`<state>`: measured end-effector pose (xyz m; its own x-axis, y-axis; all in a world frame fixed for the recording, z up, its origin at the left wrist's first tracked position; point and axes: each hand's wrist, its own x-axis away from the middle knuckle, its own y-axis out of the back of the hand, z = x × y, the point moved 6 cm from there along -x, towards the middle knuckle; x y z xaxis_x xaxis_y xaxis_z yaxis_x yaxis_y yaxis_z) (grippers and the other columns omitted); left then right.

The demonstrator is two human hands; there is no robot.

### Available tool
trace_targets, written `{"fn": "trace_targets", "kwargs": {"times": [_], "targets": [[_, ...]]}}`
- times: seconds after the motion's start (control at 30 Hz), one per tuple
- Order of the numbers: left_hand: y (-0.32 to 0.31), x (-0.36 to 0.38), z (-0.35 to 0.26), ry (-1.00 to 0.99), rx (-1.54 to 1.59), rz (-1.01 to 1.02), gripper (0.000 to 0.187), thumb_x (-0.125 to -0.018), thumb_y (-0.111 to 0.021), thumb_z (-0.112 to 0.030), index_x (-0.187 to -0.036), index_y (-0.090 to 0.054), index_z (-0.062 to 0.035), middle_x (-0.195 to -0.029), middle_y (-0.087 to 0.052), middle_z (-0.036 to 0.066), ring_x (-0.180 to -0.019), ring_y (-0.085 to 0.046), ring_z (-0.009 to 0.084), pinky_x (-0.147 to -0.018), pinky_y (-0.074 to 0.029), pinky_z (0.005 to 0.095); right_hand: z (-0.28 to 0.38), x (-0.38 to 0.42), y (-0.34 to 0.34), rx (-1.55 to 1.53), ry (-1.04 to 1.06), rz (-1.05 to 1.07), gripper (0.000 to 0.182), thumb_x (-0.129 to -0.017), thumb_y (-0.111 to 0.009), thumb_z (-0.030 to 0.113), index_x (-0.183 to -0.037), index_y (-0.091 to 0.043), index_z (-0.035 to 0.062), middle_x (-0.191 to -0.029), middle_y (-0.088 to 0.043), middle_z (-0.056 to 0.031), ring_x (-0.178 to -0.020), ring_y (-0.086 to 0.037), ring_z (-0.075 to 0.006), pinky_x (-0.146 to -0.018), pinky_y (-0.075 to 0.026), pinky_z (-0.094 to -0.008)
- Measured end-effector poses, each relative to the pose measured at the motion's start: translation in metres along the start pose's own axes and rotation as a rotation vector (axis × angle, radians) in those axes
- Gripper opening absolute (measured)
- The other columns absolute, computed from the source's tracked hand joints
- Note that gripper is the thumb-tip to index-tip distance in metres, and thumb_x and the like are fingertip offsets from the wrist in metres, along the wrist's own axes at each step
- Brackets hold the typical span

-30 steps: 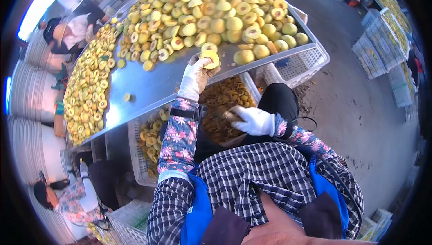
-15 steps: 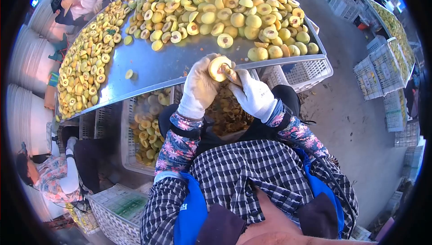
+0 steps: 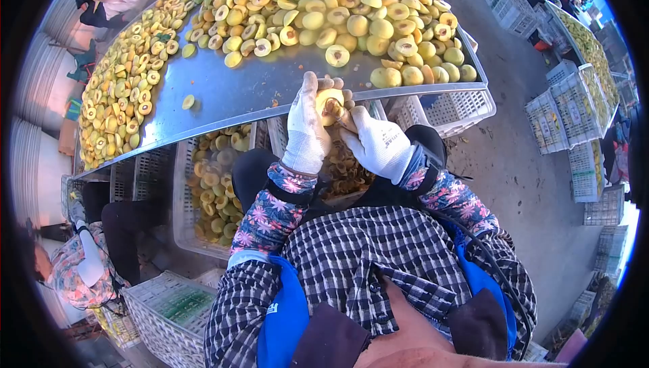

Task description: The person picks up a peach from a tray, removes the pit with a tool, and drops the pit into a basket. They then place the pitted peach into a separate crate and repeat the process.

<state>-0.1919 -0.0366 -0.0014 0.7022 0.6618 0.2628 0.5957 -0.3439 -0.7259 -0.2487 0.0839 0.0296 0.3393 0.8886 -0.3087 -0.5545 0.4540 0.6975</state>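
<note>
By the tabletop, my left hand clamps a cut fruit, my right hand a tool; overpushing could jab my left hand

Dark print on the right glove and white lettering on the blue garment, both illegible.

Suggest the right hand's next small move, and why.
I'd probably turn the right hand slightly, working the brownish tool around the dark centre of the fruit half: the tool's end appears to meet that centre, and the left hand holds the fruit steady.
</note>
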Motion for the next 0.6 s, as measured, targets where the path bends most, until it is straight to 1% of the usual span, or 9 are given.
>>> {"fn": "trace_targets", "kwargs": {"times": [0.07,0.13,0.17,0.27,0.37,0.43,0.5,0.57,0.6], "targets": [[0.000,-0.002,-0.001,0.017,0.003,0.012,0.038,-0.093,-0.058,-0.042,-0.091,-0.056,-0.0039,-0.101,-0.063,0.017,-0.085,-0.064,0.0322,-0.074,-0.056,0.0419,-0.004,-0.001,0.001,0.083,-0.008,0.044,0.030,-0.089,-0.061,0.022,-0.105,-0.046,0.0021,-0.073,-0.060,-0.0232,-0.070,-0.062,-0.0423,-0.058,-0.049,-0.0477],[0.000,-0.001,-0.001,0.057,0.083,0.003,0.036,-0.094,-0.057,-0.040,-0.092,-0.055,-0.0041,-0.104,-0.062,0.018,-0.089,-0.064,0.0331,-0.076,-0.056,0.0430,-0.002,-0.003,0.006,0.073,0.051,0.000,0.032,-0.090,-0.061,0.025,-0.106,-0.046,0.0027,-0.069,-0.063,-0.0197,-0.064,-0.064,-0.0377,-0.056,-0.050,-0.0441],[-0.002,0.001,-0.002,0.053,0.088,0.007,0.036,-0.094,-0.057,-0.040,-0.092,-0.055,-0.0041,-0.104,-0.062,0.018,-0.089,-0.064,0.0331,-0.076,-0.056,0.0430,-0.001,-0.002,0.005,0.079,0.056,0.000,0.032,-0.090,-0.061,0.025,-0.106,-0.046,0.0027,-0.069,-0.063,-0.0197,-0.064,-0.064,-0.0377,-0.056,-0.050,-0.0441],[-0.011,0.006,-0.002,0.048,0.128,0.034,0.035,-0.095,-0.057,-0.039,-0.093,-0.055,-0.0043,-0.105,-0.062,0.018,-0.092,-0.063,0.0338,-0.078,-0.056,0.0436,0.002,0.001,0.004,0.082,0.051,-0.138,0.032,-0.089,-0.062,0.024,-0.106,-0.046,0.0024,-0.066,-0.062,-0.0194,-0.061,-0.064,-0.0367,-0.055,-0.049,-0.0433],[-0.010,0.009,0.003,0.036,0.150,-0.007,0.035,-0.095,-0.057,-0.039,-0.093,-0.054,-0.0041,-0.104,-0.062,0.017,-0.093,-0.063,0.0332,-0.079,-0.055,0.0438,0.002,0.001,0.000,0.071,0.035,-0.137,0.031,-0.089,-0.061,0.024,-0.104,-0.046,0.0020,-0.065,-0.062,-0.0194,-0.060,-0.063,-0.0371,-0.053,-0.049,-0.0442],[-0.013,0.012,-0.001,-0.120,0.108,-0.007,0.035,-0.095,-0.056,-0.039,-0.093,-0.054,-0.0041,-0.103,-0.062,0.016,-0.092,-0.063,0.0326,-0.080,-0.055,0.0444,0.001,0.002,-0.006,0.067,0.003,-0.133,0.030,-0.090,-0.061,0.024,-0.104,-0.045,0.0021,-0.064,-0.061,-0.0195,-0.059,-0.063,-0.0378,-0.051,-0.048,-0.0448],[-0.013,0.013,0.000,-0.127,0.095,-0.021,0.035,-0.095,-0.056,-0.039,-0.093,-0.054,-0.0039,-0.101,-0.062,0.016,-0.091,-0.063,0.0320,-0.079,-0.055,0.0438,0.004,0.004,-0.006,0.014,0.045,-0.159,0.030,-0.090,-0.061,0.024,-0.103,-0.044,0.0023,-0.064,-0.061,-0.0195,-0.058,-0.062,-0.0382,-0.050,-0.048,-0.0449],[-0.009,0.012,0.000,-0.132,0.079,-0.037,0.035,-0.095,-0.057,-0.039,-0.092,-0.054,-0.0038,-0.099,-0.062,0.015,-0.089,-0.064,0.0314,-0.078,-0.055,0.0432,0.004,0.005,-0.002,0.024,0.025,-0.116,0.030,-0.090,-0.060,0.024,-0.104,-0.044,0.0026,-0.065,-0.061,-0.0197,-0.060,-0.063,-0.0381,-0.051,-0.049,-0.0446],[-0.006,0.009,0.000,-0.074,0.057,-0.004,0.036,-0.095,-0.057,-0.039,-0.092,-0.054,-0.0037,-0.098,-0.062,0.015,-0.088,-0.064,0.0312,-0.076,-0.055,0.0427,0.003,0.005,-0.002,0.061,0.021,-0.064,0.030,-0.090,-0.060,0.024,-0.103,-0.044,0.0028,-0.066,-0.061,-0.0197,-0.061,-0.063,-0.0380,-0.052,-0.049,-0.0446]]}}
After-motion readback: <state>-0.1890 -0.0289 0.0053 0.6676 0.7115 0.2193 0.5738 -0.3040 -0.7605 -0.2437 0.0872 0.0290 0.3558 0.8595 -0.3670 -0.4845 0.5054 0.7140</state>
